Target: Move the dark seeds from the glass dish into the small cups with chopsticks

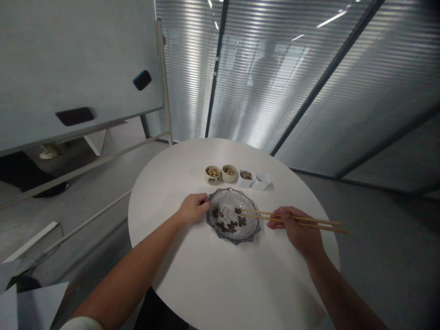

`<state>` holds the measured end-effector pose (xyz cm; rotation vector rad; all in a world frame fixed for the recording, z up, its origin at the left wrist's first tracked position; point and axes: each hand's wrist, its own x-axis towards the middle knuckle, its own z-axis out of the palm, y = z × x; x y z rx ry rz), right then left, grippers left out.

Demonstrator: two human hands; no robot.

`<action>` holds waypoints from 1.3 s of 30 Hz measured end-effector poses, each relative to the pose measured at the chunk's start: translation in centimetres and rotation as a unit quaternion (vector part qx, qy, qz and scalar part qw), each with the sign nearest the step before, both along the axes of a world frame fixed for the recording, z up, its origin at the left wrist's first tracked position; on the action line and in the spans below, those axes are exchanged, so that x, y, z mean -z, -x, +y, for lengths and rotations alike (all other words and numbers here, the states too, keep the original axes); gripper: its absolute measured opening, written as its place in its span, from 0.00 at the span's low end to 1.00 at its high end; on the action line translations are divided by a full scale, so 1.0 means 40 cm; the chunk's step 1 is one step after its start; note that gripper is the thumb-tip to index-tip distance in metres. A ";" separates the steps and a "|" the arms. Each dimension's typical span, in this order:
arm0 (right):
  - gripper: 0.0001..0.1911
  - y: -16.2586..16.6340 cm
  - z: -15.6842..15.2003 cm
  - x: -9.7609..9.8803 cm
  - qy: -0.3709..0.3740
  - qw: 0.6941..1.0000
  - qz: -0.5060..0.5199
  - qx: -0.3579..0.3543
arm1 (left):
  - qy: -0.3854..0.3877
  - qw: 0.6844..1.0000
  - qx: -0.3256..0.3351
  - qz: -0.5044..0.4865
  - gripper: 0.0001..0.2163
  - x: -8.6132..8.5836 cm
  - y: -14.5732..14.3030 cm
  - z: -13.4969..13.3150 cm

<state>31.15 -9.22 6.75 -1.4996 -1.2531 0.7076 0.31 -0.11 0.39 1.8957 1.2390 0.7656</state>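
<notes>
L hand [194, 208] clamped on glass bowl [236, 241], R hand [299, 227] round chopsticks [325, 222], tips nr dark pcs [232, 225] inside.

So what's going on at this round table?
A person is working with chopsticks over a glass bowl. The right hand holds the chopsticks, tips inside the bowl near small dark pieces. The left hand holds the bowl's rim. Beyond it, two round cups hold light-brown pieces; beside them stand two white dishes, the left one with brownish bits.
</notes>
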 end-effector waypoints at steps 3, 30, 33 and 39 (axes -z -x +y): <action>0.27 -0.001 0.007 0.006 0.000 1.000 0.003 0.011 | -0.002 1.000 0.000 0.002 0.12 -0.002 0.001 -0.001; 0.22 0.010 0.051 0.033 -0.119 0.991 -0.052 -0.018 | -0.004 1.000 -0.001 0.011 0.12 -0.012 0.000 -0.005; 0.23 0.024 0.044 0.030 -0.130 0.990 -0.050 0.004 | -0.007 1.000 -0.001 0.011 0.12 -0.013 0.000 -0.006; 0.23 0.039 0.041 0.033 -0.135 0.990 -0.009 0.051 | -0.001 1.000 -0.008 0.007 0.12 -0.016 -0.001 -0.008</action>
